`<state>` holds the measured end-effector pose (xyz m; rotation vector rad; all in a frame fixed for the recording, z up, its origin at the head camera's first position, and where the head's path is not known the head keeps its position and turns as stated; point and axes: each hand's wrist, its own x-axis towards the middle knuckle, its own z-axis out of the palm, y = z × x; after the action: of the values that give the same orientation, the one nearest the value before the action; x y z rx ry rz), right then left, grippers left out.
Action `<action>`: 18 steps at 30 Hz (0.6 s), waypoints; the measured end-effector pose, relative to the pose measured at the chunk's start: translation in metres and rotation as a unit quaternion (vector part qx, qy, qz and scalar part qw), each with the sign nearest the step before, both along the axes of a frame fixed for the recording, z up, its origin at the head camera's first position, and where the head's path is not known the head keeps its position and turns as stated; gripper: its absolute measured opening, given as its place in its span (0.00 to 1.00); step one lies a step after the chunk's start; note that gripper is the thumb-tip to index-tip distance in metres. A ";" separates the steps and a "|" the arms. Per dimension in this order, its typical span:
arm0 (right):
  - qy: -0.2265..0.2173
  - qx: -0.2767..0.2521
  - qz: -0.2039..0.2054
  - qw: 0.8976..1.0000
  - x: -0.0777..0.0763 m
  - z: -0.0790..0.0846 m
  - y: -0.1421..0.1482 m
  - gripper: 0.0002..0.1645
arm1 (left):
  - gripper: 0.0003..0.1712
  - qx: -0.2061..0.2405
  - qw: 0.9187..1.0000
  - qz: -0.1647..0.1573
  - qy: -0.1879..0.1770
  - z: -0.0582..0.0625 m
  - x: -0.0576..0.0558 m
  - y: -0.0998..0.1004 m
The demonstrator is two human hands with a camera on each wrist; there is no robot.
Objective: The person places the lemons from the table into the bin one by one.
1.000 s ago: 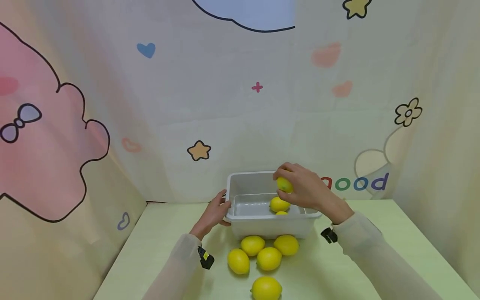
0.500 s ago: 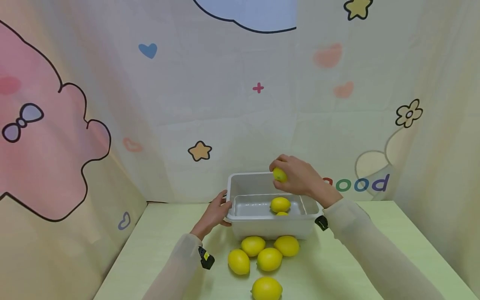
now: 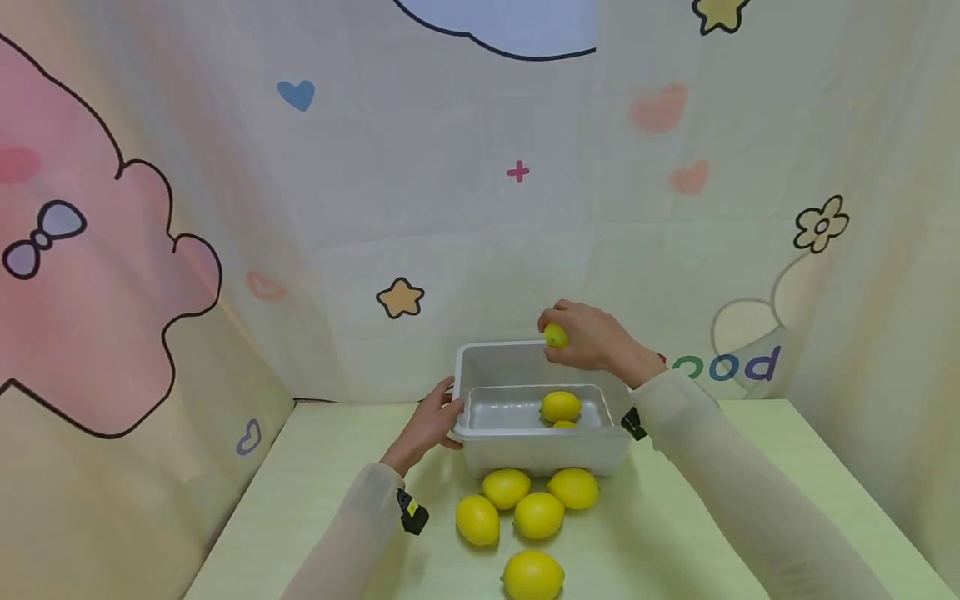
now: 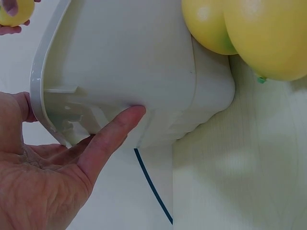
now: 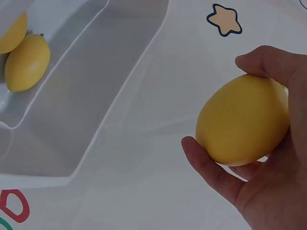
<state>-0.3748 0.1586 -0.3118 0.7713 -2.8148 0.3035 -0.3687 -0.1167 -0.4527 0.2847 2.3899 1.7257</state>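
The right hand (image 3: 592, 335) grasps a lemon (image 3: 556, 335), raised near the far rim of the bin (image 3: 547, 454). The left hand (image 3: 426, 425) grips the bin's left end. Two lemons (image 3: 561, 406) show inside, toward the right; five lemons (image 3: 538, 515) lie on the table (image 3: 300, 508), on its near side.

Pale sleeves (image 3: 348, 529) bear small black wrist devices (image 3: 414, 518), the left one marked yellow.
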 end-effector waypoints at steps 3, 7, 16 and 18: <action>-0.013 0.003 -0.006 1.000 -0.006 -0.002 0.001 0.19 | 0.37 0.001 1.000 -0.002 0.000 0.002 0.002 0.001; -0.028 0.013 -0.018 0.999 -0.013 -0.002 0.002 0.19 | 0.37 0.004 1.000 -0.005 0.001 0.003 0.001 0.000; -0.099 0.033 -0.055 0.993 -0.026 -0.015 0.007 0.21 | 0.37 0.004 1.000 -0.005 -0.004 0.002 0.001 0.000; -0.113 0.037 -0.062 0.991 -0.028 -0.018 0.008 0.21 | 0.37 0.003 1.000 -0.005 -0.002 0.002 0.001 0.000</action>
<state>-0.4032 0.1662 -0.3300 0.6078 -3.0870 0.2832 -0.3679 -0.1169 -0.4511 0.2934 2.3776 1.7287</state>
